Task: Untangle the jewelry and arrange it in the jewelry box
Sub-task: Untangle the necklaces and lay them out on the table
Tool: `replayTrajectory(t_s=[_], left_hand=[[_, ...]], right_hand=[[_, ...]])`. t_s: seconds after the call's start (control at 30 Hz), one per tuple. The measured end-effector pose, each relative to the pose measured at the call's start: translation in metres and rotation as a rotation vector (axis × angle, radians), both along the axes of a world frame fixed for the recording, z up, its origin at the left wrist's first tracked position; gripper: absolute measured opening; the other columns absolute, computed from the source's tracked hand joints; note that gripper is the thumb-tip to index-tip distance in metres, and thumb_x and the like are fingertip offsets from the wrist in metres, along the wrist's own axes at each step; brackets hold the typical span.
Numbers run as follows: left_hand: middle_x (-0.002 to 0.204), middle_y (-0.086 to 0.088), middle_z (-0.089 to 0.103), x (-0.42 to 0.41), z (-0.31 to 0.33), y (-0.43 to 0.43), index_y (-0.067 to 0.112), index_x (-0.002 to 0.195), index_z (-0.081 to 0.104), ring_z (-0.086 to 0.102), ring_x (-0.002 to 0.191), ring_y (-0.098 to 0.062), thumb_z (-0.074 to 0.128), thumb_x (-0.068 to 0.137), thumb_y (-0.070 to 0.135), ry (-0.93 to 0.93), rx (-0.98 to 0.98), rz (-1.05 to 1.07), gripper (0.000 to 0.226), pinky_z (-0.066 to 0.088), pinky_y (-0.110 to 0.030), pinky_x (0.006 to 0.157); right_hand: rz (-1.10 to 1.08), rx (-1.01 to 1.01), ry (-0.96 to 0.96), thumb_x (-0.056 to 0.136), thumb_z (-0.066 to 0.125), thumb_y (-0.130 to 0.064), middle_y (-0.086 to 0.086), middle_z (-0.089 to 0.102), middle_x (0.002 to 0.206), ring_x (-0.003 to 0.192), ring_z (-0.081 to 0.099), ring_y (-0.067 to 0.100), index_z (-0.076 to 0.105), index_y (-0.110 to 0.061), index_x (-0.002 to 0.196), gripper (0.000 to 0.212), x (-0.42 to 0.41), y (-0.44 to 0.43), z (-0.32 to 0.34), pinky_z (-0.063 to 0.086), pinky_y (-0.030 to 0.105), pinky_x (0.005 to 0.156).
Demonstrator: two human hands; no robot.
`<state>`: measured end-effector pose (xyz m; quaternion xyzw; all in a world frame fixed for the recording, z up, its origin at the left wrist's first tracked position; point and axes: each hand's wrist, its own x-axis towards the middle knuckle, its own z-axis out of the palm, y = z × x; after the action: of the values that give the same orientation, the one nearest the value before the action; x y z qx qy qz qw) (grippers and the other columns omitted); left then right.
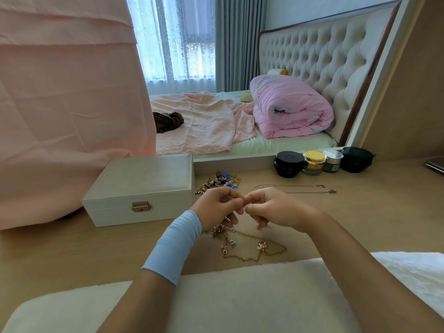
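The left hand (216,205) and right hand (276,209) pinch together, contents unclear, over a tangled gold charm chain (262,246) beside a closed white latched jewelry box (141,179).

Both bare forearms reach forward and converge at centre. The left hand (217,205) has curled fingers, thumb and fingertips drawn together. A pale blue fabric band (176,243) wraps the left wrist. The right hand (276,209) has curled fingers, tips meeting those of the left. Anything pinched between them is too small to tell.
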<state>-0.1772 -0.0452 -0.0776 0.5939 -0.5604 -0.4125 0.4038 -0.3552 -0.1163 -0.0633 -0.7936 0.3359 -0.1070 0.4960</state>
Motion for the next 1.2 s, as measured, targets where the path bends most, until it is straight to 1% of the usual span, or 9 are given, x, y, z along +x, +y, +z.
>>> replayTrajectory(t_s=[0.17, 0.27, 0.33, 0.4, 0.53, 0.67, 0.83, 1.07, 1.2], left_hand=[[0.085, -0.007, 0.070, 0.009, 0.005, 0.002, 0.008, 0.105, 0.063, 0.065, 0.063, -0.018, 0.045, 0.102, 0.009, 0.043, 0.176, -0.049, 0.019, 0.057, -0.029, 0.062], [0.085, -0.007, 0.070, 0.010, 0.006, 0.002, 0.008, 0.103, 0.065, 0.066, 0.066, -0.017, 0.044, 0.101, 0.006, -0.014, 0.224, -0.072, 0.021, 0.058, -0.032, 0.070], [0.087, -0.005, 0.072, 0.012, 0.006, 0.002, 0.009, 0.104, 0.066, 0.068, 0.072, -0.016, 0.048, 0.100, 0.005, -0.069, 0.225, -0.079, 0.019, 0.058, -0.036, 0.082], [0.090, -0.001, 0.074, 0.014, 0.007, 0.002, 0.013, 0.106, 0.067, 0.069, 0.077, -0.013, 0.055, 0.097, 0.007, -0.161, 0.226, -0.098, 0.016, 0.057, -0.034, 0.088], [0.091, 0.009, 0.075, 0.013, 0.007, 0.002, 0.026, 0.104, 0.069, 0.070, 0.084, -0.008, 0.070, 0.088, 0.019, -0.355, 0.257, -0.170, 0.018, 0.053, -0.031, 0.096], [0.084, 0.013, 0.071, 0.008, 0.006, 0.002, 0.030, 0.100, 0.070, 0.066, 0.079, -0.006, 0.073, 0.085, 0.024, -0.477, 0.295, -0.193, 0.016, 0.055, -0.030, 0.092], [0.088, 0.013, 0.069, 0.007, 0.008, 0.002, 0.025, 0.101, 0.074, 0.063, 0.082, -0.003, 0.070, 0.088, 0.027, -0.576, 0.208, -0.133, 0.014, 0.051, -0.022, 0.087], [0.087, 0.014, 0.073, 0.009, 0.006, 0.002, 0.030, 0.091, 0.074, 0.065, 0.083, -0.012, 0.064, 0.092, 0.029, -0.447, 0.137, -0.096, 0.010, 0.054, -0.028, 0.087], [0.082, 0.005, 0.076, 0.008, 0.006, 0.004, 0.019, 0.092, 0.074, 0.056, 0.066, -0.018, 0.061, 0.095, 0.021, -0.301, 0.110, -0.075, 0.013, 0.056, -0.037, 0.075]], right_hand=[[-0.087, -0.119, 0.030, 0.102, 0.056, -0.018, -0.004, 0.053, 0.065, 0.049, 0.045, 0.003, 0.076, -0.014, 0.098, 0.021, -0.012, -0.012, 0.000, 0.041, 0.021, 0.050], [-0.098, -0.187, 0.032, 0.102, 0.056, -0.017, -0.007, 0.064, 0.073, 0.065, 0.056, 0.007, 0.076, -0.018, 0.094, 0.022, -0.015, -0.015, 0.002, 0.048, 0.023, 0.064], [-0.091, -0.213, 0.071, 0.100, 0.061, -0.023, -0.003, 0.073, 0.090, 0.086, 0.067, 0.019, 0.077, -0.021, 0.095, 0.017, -0.018, -0.019, 0.002, 0.056, 0.034, 0.084], [-0.082, -0.216, 0.116, 0.095, 0.067, -0.030, -0.004, 0.075, 0.099, 0.096, 0.069, 0.018, 0.078, -0.023, 0.097, 0.013, -0.020, -0.021, 0.002, 0.056, 0.040, 0.092], [-0.060, -0.228, 0.174, 0.091, 0.073, -0.030, -0.009, 0.074, 0.098, 0.085, 0.067, 0.009, 0.078, -0.024, 0.091, 0.008, -0.021, -0.020, 0.003, 0.058, 0.033, 0.082], [-0.048, -0.258, 0.219, 0.091, 0.073, -0.031, -0.013, 0.073, 0.090, 0.085, 0.067, 0.010, 0.078, -0.025, 0.091, 0.008, -0.023, -0.021, 0.004, 0.058, 0.032, 0.078], [-0.006, -0.213, 0.225, 0.089, 0.074, -0.036, -0.012, 0.074, 0.095, 0.091, 0.067, 0.007, 0.079, -0.028, 0.095, 0.011, -0.025, -0.021, 0.006, 0.057, 0.031, 0.085], [0.000, -0.175, 0.292, 0.090, 0.073, -0.039, -0.017, 0.073, 0.104, 0.099, 0.063, 0.005, 0.082, -0.033, 0.094, 0.012, -0.025, -0.021, 0.006, 0.049, 0.025, 0.079], [-0.102, -0.129, 0.086, 0.094, 0.068, -0.029, -0.012, 0.076, 0.098, 0.095, 0.067, 0.005, 0.082, -0.027, 0.093, 0.013, -0.020, -0.020, 0.000, 0.053, 0.028, 0.084]])
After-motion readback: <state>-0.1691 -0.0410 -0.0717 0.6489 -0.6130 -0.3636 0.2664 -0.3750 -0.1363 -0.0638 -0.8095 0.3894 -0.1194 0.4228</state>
